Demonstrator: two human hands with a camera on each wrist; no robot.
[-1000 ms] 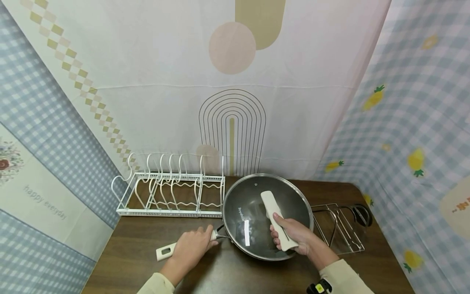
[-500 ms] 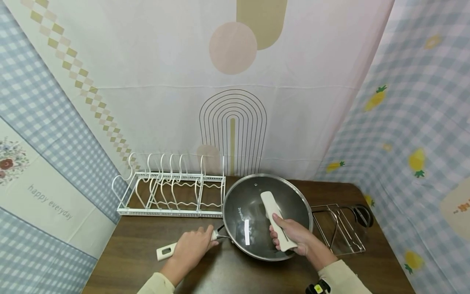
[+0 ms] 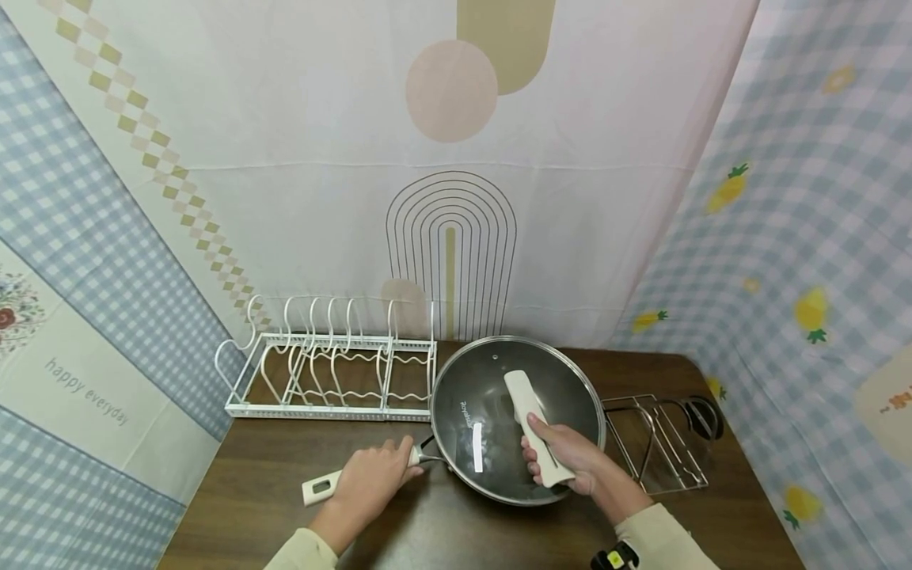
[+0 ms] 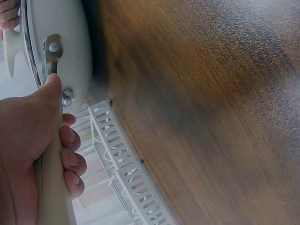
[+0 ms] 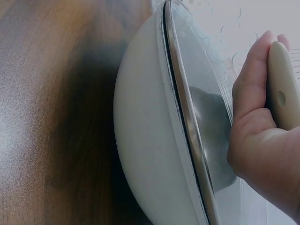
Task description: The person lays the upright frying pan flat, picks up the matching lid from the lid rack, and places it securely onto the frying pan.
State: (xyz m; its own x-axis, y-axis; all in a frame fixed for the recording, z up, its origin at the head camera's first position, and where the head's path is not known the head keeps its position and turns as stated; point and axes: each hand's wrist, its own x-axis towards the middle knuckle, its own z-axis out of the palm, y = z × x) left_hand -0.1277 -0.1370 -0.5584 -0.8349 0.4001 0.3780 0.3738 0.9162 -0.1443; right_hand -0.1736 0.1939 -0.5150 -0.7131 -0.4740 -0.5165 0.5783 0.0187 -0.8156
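A wide frying pan [image 5: 140,126] with a pale outer wall stands on the wooden table, covered by a glass lid [image 3: 473,392] with a metal rim. My left hand [image 3: 370,479] grips the pan's cream handle [image 3: 319,488], fingers wrapped beneath it and thumb along the top near the metal joint. On the lid, my right hand [image 3: 566,455] holds the long cream lid handle [image 3: 522,392] by its near end. In the right wrist view the lid rim lies right along the pan's edge. What lies under the lid is hidden by the dark glass and reflections.
A white wire rack [image 3: 306,412] with upright curved dividers stands left of the pan, close to its rim. To the right lies a metal wire stand [image 3: 663,443] with a black looped part [image 3: 705,418] at its end. Patterned cloth [image 3: 321,222] hangs behind the table [image 3: 249,507].
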